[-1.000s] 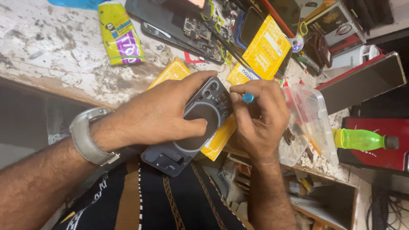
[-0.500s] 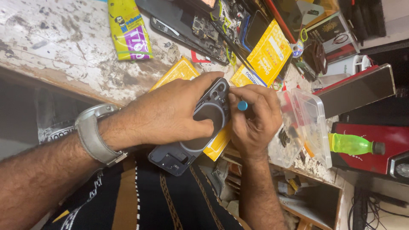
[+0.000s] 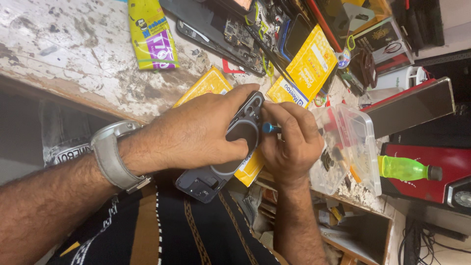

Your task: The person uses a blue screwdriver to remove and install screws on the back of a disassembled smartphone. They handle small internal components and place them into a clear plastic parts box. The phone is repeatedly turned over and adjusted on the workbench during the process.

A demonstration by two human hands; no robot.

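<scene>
My left hand (image 3: 196, 135) grips a dark grey phone body (image 3: 223, 162) with its back open, held over the workbench edge and my lap. A round coil shows on it. My right hand (image 3: 289, 142) pinches a small screwdriver with a blue handle (image 3: 269, 128), its tip against the upper part of the phone near the camera cutouts. A grey wristwatch (image 3: 112, 154) sits on my left wrist. Both hands touch the phone, and my fingers hide the tip.
Yellow packets (image 3: 306, 68) lie under and beyond the phone on the stained bench (image 3: 73, 54). A clear plastic parts box (image 3: 353, 147) sits to the right, beside a green bottle (image 3: 407, 169) on a red device. Dismantled phone parts (image 3: 230, 29) lie further back.
The view has drifted slightly. My hands stay on the phone, and the screwdriver has shifted a little along its upper edge.
</scene>
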